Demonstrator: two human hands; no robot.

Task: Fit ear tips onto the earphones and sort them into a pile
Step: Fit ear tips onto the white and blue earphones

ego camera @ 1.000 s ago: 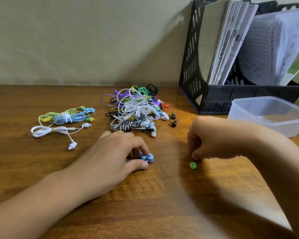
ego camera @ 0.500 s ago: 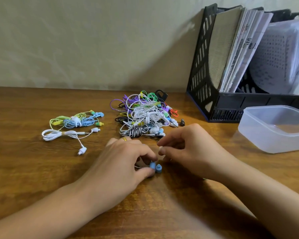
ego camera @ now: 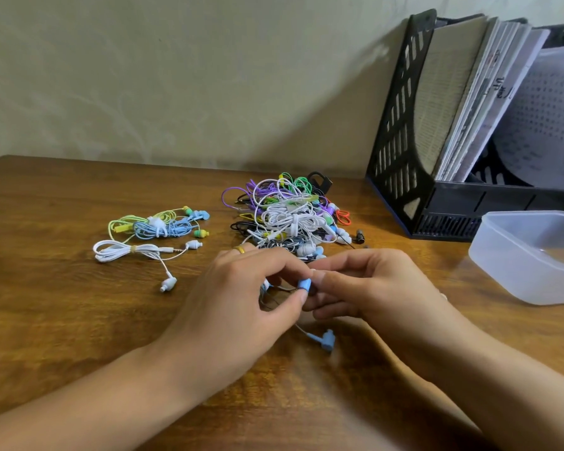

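My left hand (ego camera: 241, 297) pinches a light blue earbud (ego camera: 304, 284) between thumb and fingers, just above the wooden desk (ego camera: 62, 320). My right hand (ego camera: 365, 288) meets it from the right, fingertips pinched against the bud's end; whatever it holds there is hidden. The second blue earbud (ego camera: 326, 340) of the same set hangs on its cord below the hands. A tangled heap of mixed earphones (ego camera: 290, 216) lies just behind the hands. To the left sit a bundled blue and yellow-green set (ego camera: 158, 226) and a white set (ego camera: 127, 250).
A clear plastic tub (ego camera: 531, 255) stands at the right edge. Behind it a black file rack (ego camera: 401, 141) holds papers against the wall. The desk runs out toward the left and the near edge.
My right hand left the green ear tip on the desk and came over to the left hand. Both hands lifted the blue earbud; its twin now dangles below.
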